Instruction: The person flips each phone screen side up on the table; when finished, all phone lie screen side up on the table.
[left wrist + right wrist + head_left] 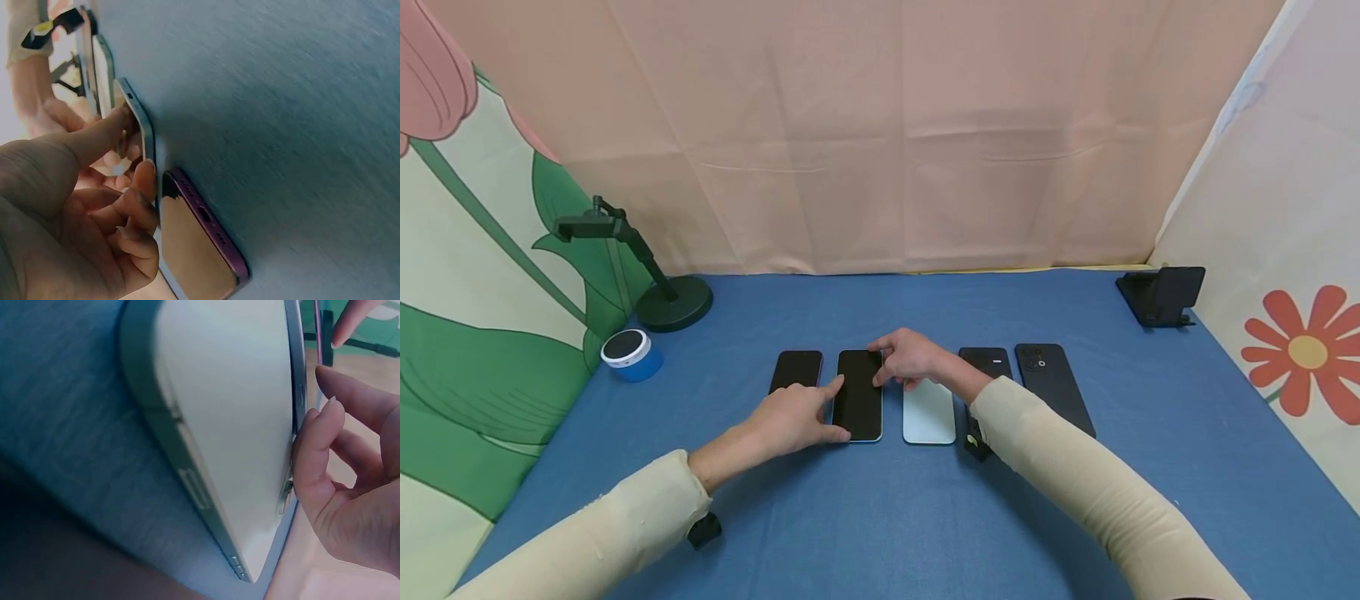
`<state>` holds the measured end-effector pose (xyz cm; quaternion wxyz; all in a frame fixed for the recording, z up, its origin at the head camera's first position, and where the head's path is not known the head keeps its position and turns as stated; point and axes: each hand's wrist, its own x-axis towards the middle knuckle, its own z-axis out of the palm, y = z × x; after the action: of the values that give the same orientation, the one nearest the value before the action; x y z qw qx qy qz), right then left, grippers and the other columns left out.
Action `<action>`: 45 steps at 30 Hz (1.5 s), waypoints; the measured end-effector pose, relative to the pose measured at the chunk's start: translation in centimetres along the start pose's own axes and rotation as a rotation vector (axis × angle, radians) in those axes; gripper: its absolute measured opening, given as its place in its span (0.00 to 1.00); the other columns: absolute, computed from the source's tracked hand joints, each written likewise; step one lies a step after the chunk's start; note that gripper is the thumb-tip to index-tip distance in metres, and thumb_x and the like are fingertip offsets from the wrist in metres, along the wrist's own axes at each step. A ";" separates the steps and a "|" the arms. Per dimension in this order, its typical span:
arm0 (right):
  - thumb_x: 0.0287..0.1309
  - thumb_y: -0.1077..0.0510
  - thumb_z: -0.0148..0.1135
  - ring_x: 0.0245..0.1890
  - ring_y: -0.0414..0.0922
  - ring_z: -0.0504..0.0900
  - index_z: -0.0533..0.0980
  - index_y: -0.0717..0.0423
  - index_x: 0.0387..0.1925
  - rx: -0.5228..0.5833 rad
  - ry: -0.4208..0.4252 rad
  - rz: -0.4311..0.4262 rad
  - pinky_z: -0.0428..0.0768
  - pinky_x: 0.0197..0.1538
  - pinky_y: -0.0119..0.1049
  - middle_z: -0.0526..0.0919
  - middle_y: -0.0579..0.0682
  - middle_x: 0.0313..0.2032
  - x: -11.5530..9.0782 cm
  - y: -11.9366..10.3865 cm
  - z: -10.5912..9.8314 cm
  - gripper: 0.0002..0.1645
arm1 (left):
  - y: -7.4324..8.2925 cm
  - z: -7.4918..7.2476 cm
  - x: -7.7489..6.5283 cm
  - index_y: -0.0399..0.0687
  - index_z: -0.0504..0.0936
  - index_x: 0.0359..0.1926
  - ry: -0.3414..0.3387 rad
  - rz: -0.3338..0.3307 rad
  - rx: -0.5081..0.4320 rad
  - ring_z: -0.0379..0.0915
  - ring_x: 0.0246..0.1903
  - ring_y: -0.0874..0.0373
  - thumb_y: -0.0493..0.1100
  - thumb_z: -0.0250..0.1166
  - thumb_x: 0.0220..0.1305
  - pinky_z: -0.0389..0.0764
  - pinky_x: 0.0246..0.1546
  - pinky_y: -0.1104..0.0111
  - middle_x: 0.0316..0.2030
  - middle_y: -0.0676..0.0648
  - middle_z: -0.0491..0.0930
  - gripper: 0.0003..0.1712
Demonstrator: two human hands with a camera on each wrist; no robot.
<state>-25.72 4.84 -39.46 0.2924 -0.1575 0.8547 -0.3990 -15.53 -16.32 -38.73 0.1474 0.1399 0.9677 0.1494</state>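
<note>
A black-screened smartphone (859,407) lies face up on the blue cloth between both hands. My left hand (792,417) holds it at its left edge, thumb near the bottom corner. At the upper right edge, my right hand (910,357) grips it with thumb and index finger. Left of it lies a smaller phone (797,368), whose purple frame (215,231) shows in the left wrist view. A pale phone (929,421) lies under my right hand, filling much of the right wrist view. The fingertips' contact is partly hidden.
Two dark phones, one (988,358) partly under my right forearm and another (1054,387), lie farther right. A black stand (1161,296) is at back right. At back left are a black desk stand (673,302) and a blue-and-white round container (632,357).
</note>
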 end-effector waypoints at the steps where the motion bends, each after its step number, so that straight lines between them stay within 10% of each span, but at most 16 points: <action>1: 0.57 0.62 0.72 0.17 0.41 0.65 0.71 0.48 0.70 -0.007 0.006 -0.004 0.72 0.21 0.34 0.70 0.45 0.24 0.0 0.1 0.0 0.39 | 0.0 0.0 0.0 0.52 0.63 0.76 0.002 0.000 0.017 0.63 0.12 0.59 0.59 0.75 0.54 0.64 0.16 0.68 0.12 0.53 0.71 0.52; 9: 0.58 0.59 0.71 0.23 0.42 0.72 0.72 0.46 0.69 -0.084 0.036 -0.024 0.78 0.23 0.34 0.67 0.55 0.67 0.2 0.2 0.0 0.37 | -0.4 0.6 0.1 0.54 0.67 0.74 0.013 0.032 0.111 0.53 0.11 0.59 0.63 0.75 0.51 0.57 0.14 0.68 0.10 0.51 0.64 0.51; 19: 0.59 0.57 0.72 0.31 0.43 0.77 0.73 0.44 0.68 -0.123 0.044 -0.021 0.80 0.26 0.35 0.61 0.53 0.72 0.4 0.2 0.1 0.35 | -0.4 0.8 0.2 0.54 0.69 0.72 0.037 0.054 0.160 0.54 0.12 0.59 0.66 0.75 0.50 0.56 0.13 0.67 0.10 0.51 0.64 0.51; 35: 0.58 0.56 0.72 0.17 0.42 0.71 0.74 0.45 0.67 -0.141 0.050 -0.032 0.79 0.25 0.34 0.57 0.55 0.76 0.5 0.3 0.2 0.35 | -0.3 0.8 0.3 0.54 0.70 0.72 0.036 0.059 0.196 0.58 0.12 0.58 0.65 0.74 0.52 0.58 0.13 0.67 0.11 0.50 0.67 0.49; 45: 0.60 0.55 0.71 0.29 0.44 0.75 0.71 0.45 0.70 -0.088 0.040 -0.042 0.80 0.26 0.36 0.66 0.54 0.68 0.3 0.2 -0.2 0.37 | -0.2 0.4 0.4 0.54 0.70 0.72 0.020 0.060 0.209 0.55 0.12 0.59 0.66 0.73 0.53 0.56 0.13 0.68 0.10 0.52 0.64 0.49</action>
<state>-26.07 4.99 -39.60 0.2596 -0.1800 0.8735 -0.3703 -15.80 -16.22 -39.28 0.1178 0.1820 0.9748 0.0535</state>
